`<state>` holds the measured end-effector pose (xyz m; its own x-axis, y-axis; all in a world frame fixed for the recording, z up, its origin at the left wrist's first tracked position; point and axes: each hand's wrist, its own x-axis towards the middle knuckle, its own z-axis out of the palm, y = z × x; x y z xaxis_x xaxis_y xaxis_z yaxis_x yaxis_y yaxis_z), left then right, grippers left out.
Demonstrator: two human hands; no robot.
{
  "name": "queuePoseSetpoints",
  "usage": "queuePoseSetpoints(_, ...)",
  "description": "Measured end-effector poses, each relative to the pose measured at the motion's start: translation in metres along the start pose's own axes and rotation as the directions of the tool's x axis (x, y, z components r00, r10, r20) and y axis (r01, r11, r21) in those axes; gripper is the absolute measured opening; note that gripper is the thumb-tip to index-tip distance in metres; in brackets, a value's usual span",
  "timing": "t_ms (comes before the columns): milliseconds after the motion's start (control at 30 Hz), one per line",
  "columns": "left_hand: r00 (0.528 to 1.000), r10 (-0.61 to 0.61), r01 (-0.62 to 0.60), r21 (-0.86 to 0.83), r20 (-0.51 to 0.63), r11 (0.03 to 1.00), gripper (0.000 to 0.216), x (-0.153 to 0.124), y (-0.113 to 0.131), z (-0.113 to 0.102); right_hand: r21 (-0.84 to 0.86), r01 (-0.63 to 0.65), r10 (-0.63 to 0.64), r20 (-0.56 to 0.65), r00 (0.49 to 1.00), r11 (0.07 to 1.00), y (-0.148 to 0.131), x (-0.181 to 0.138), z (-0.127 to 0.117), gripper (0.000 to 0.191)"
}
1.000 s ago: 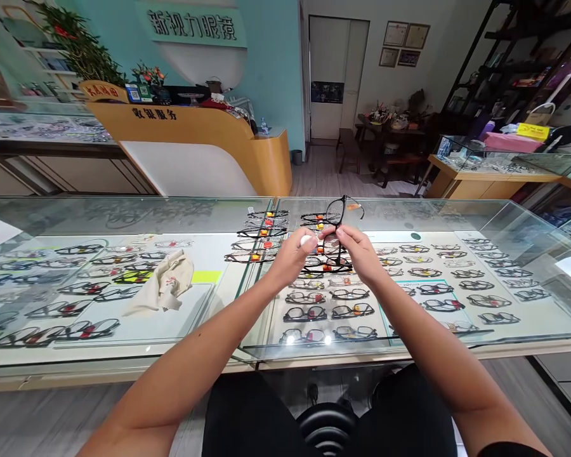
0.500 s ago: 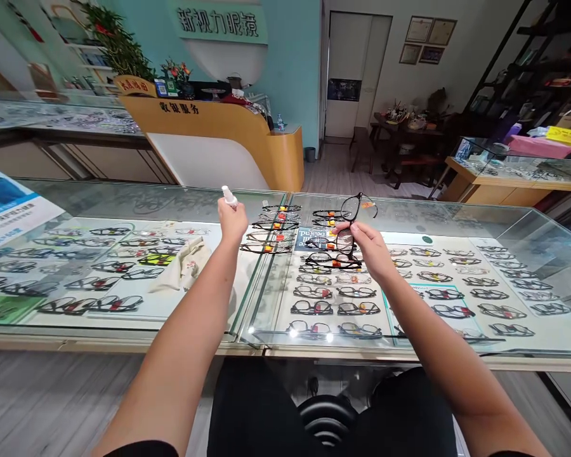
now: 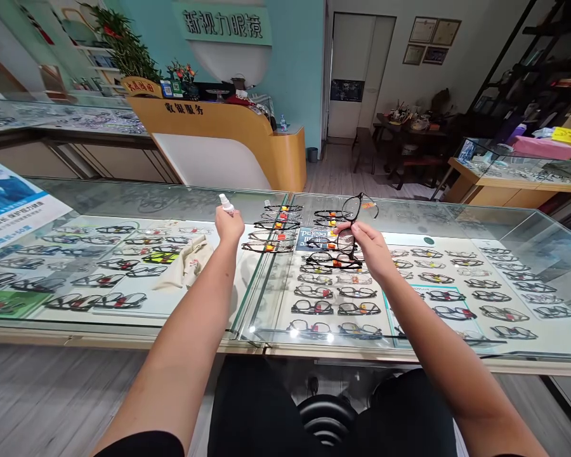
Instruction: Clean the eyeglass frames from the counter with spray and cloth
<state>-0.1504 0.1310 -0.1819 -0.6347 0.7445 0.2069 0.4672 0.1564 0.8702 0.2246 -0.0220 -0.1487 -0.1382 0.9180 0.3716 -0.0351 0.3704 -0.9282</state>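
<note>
Fingers of each hand closed on something above the glass-topped display desk (image 3: 124,197).
Right hand (image 3: 368,244) pinches black-framed glasses (image 3: 349,219), upright, right of the small white spray bottle (image 3: 226,203); left hand (image 3: 229,223) grips that bottle, beige cloth (image 3: 188,266) lying just left.

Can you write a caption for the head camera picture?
Left hand holds a small spray bottle; right hand holds black glasses over a glass display counter.

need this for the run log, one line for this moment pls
left hand: holds spray bottle | right hand: holds black glasses | cloth: on glass counter
</note>
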Motion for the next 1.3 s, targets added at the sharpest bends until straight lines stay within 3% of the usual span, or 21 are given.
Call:
queuePoseSetpoints(100,0.997,0.022,-0.022,0.003,-0.074,1.000,0.054,-0.008,0.010,-0.003,0.032,0.011,-0.011,0.003,1.000,0.999,0.000,0.000,-0.001,0.036)
queuePoseSetpoints(167,0.974,0.095,-0.097,0.001,-0.207,0.995,0.064,-0.015,0.019,-0.007,0.044,0.015,-0.015,-0.001,1.000,0.999,0.000,0.000,-0.001,0.036)
queuePoseSetpoints(233,0.906,0.239,-0.258,-0.006,-0.350,0.966,0.049,-0.023,0.030,-0.013,0.048,0.015,-0.014,-0.009,1.000,0.999,-0.001,0.001,-0.002,0.037)
queuePoseSetpoints(300,0.835,0.369,-0.412,-0.018,-0.409,0.911,0.023,-0.032,0.042,-0.019,0.050,0.013,-0.013,-0.016,1.000,0.999,-0.002,0.001,-0.002,0.039)
queuePoseSetpoints(467,0.792,0.480,-0.547,-0.090,-0.377,0.832,0.026,-0.056,0.068,-0.028,0.070,0.018,-0.017,-0.014,1.000,0.997,-0.003,0.002,-0.002,0.038)
queuePoseSetpoints(633,0.671,0.630,-0.733,-0.218,-0.392,0.645,0.025,-0.086,0.086,-0.051,0.086,0.011,-0.009,-0.031,0.999,0.996,-0.004,0.002,-0.003,0.038)
queuePoseSetpoints(733,0.623,0.715,-0.781,-0.204,-0.317,0.590,0.025,-0.092,0.078,-0.076,0.084,0.014,-0.012,-0.026,1.000,0.996,-0.003,0.001,-0.003,0.038)
queuePoseSetpoints(800,0.653,0.722,-0.755,-0.128,-0.226,0.643,0.022,-0.085,0.065,-0.094,0.077,0.015,-0.013,-0.024,1.000,0.997,-0.001,0.001,-0.002,0.039)
queuePoseSetpoints(867,0.715,0.684,-0.694,-0.025,-0.148,0.720,0.021,-0.073,0.046,-0.111,0.070,0.013,-0.011,-0.020,1.000,0.997,0.000,0.000,-0.002,0.038)
queuePoseSetpoints(967,0.817,0.575,-0.568,0.115,-0.044,0.815,0.020,-0.051,0.015,-0.132,0.069,0.008,-0.007,-0.012,1.000,0.998,0.002,-0.001,-0.002,0.037)
queuePoseSetpoints(1067,0.889,0.444,-0.455,0.289,0.108,0.842,0.025,-0.036,-0.011,-0.146,0.065,0.014,-0.013,-0.008,1.000,0.998,0.003,-0.001,-0.003,0.036)
queuePoseSetpoints(1200,0.918,0.329,-0.394,0.418,0.221,0.818,0.037,-0.026,-0.036,-0.156,0.054,0.016,-0.016,-0.012,1.000,0.998,0.002,-0.001,-0.004,0.034)
queuePoseSetpoints(1300,0.923,0.311,-0.384,0.460,0.228,0.801,0.027,-0.020,-0.047,-0.158,0.040,0.016,-0.015,-0.010,1.000,0.999,0.002,-0.001,-0.004,0.034)
